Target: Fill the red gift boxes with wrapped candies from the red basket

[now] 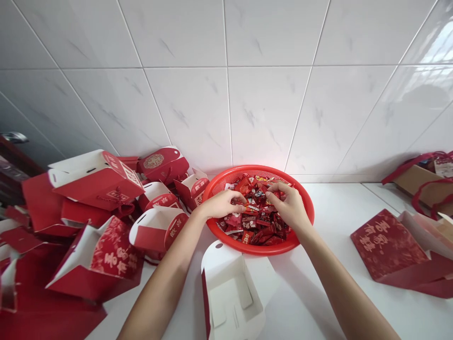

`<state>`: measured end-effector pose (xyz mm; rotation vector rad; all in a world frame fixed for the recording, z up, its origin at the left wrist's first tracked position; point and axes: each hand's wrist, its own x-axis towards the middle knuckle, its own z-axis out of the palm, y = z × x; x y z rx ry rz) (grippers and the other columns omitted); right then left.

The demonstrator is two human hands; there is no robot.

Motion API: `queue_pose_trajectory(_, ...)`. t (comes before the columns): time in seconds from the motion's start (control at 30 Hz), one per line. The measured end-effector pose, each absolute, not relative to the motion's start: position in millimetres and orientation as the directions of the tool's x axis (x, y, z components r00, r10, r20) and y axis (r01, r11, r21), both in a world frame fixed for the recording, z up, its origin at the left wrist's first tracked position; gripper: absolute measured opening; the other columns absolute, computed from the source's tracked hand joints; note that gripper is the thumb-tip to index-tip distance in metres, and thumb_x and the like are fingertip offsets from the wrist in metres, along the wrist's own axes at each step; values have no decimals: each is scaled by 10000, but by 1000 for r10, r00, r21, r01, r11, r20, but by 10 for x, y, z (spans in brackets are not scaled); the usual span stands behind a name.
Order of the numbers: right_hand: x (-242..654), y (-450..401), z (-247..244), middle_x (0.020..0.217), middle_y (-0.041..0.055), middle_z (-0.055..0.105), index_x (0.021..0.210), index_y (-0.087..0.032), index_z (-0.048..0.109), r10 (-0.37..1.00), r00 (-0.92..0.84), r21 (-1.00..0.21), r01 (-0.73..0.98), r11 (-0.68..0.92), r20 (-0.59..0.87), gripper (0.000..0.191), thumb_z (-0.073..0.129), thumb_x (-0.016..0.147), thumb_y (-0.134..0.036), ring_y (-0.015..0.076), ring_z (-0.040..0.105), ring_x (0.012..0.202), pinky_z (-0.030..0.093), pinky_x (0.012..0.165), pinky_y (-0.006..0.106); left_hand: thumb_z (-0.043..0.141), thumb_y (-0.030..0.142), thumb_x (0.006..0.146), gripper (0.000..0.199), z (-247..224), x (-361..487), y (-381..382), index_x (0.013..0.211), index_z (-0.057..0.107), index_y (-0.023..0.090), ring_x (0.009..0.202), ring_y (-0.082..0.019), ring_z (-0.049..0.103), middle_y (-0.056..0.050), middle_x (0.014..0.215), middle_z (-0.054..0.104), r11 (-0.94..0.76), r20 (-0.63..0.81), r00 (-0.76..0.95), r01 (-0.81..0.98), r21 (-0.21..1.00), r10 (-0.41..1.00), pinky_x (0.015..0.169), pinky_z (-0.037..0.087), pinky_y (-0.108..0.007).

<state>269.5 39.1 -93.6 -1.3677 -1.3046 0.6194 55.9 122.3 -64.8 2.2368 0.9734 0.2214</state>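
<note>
A red plastic basket [307, 208] filled with wrapped candies [264, 219] stands against the wall. Both hands are inside its rim. My left hand [223, 203] is over the left part of the candies, its fingers bent and thumb and forefinger apart, with nothing seen between them. Across from it, my right hand [287, 203] has thumb and forefinger drawn together beside a dark-wrapped candy; whether they grip it is not clear. In front of the basket an unfolded gift box [208, 255] lies with its white inside facing up; I see nothing in it.
Several red gift boxes [102, 182] are heaped on the left, some with open flaps. Another red box [391, 245] stands open on the right. Behind it is a brown bag [412, 182] with red handles. A tiled wall [265, 113] bounds the white tabletop [332, 203].
</note>
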Motion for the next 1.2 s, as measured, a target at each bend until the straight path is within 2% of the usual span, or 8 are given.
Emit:
queue_pose_trajectory(0.17, 2704, 404, -948, 757, 41, 686, 769, -255, 647, 914, 261, -910, 359, 205, 309, 219, 704, 817, -461, 231, 632, 635, 596, 552, 391, 711, 368, 822, 384, -570, 554, 1168, 1161, 754, 192, 970, -227, 715, -73, 1139, 760, -338, -54, 719, 390, 856, 693, 842, 552, -319)
queue_pose_trajectory(0.23, 2710, 409, -954, 800, 45, 710, 790, -255, 660, 911, 261, -905, 370, 211, 319, 202, 707, 819, -449, 232, 646, 660, 602, 606, 400, 732, 300, 778, 470, -527, 540, 1146, 1241, 733, 219, 913, -206, 725, -67, 1165, 752, -264, -88, 750, 337, 904, 655, 817, 561, -324)
queue_pose_trajectory(0.37, 2707, 392, -929, 985, 70, 747, 910, -249, 673, 901, 271, -897, 382, 222, 338, 177, 670, 818, -399, 237, 672, 721, 603, 698, 430, 787, 176, 670, 621, -521, 527, 1143, 1282, 702, 239, 1049, -217, 714, -83, 1330, 699, -236, -30, 793, 217, 947, 609, 913, 560, -351)
queue_pose_trajectory(0.5, 2675, 346, -851, 1060, 73, 736, 1055, -248, 659, 881, 327, -928, 262, 264, 343, 284, 663, 802, -377, 224, 682, 735, 602, 712, 419, 841, 175, 635, 803, -604, 552, 1186, 1403, 608, 213, 863, -190, 718, -50, 994, 758, -167, -29, 721, 199, 966, 692, 809, 576, -345)
queue_pose_trajectory(0.6, 2660, 314, -792, 916, 15, 715, 1113, -259, 636, 867, 392, -950, 78, 301, 307, 385, 728, 752, -356, 192, 664, 669, 586, 649, 364, 894, 170, 559, 619, -633, 577, 1212, 1154, 722, 160, 829, -203, 719, -33, 846, 751, -135, -2, 608, 179, 975, 794, 796, 576, -346)
queue_pose_trajectory(0.7, 2668, 298, -763, 802, -19, 682, 989, -246, 664, 869, 415, -946, -55, 320, 270, 324, 786, 701, -330, 158, 628, 632, 551, 591, 305, 895, 232, 571, 357, -617, 592, 1215, 894, 768, 147, 869, -233, 727, -65, 887, 786, -161, 58, 551, 140, 977, 833, 873, 575, -391)
queue_pose_trajectory(0.97, 2678, 294, -766, 867, 2, 709, 915, -225, 752, 949, 217, -947, -179, 268, 227, 346, 921, 679, -413, 137, 611, 685, 549, 578, 260, 865, 286, 680, 443, -591, 618, 1170, 1102, 796, 170, 1114, -288, 711, -104, 1218, 780, -253, 205, 520, 22, 967, 829, 1027, 528, -444)
queue_pose_trajectory(1.2, 2682, 300, -771, 783, -23, 732, 1041, -240, 737, 969, 168, -958, -191, 215, 184, 507, 970, 633, -430, 143, 634, 580, 588, 614, 315, 902, 333, 669, 412, -606, 665, 1168, 1012, 757, 158, 1006, -240, 723, -83, 1080, 789, -284, 291, 395, -79, 956, 871, 945, 571, -390)
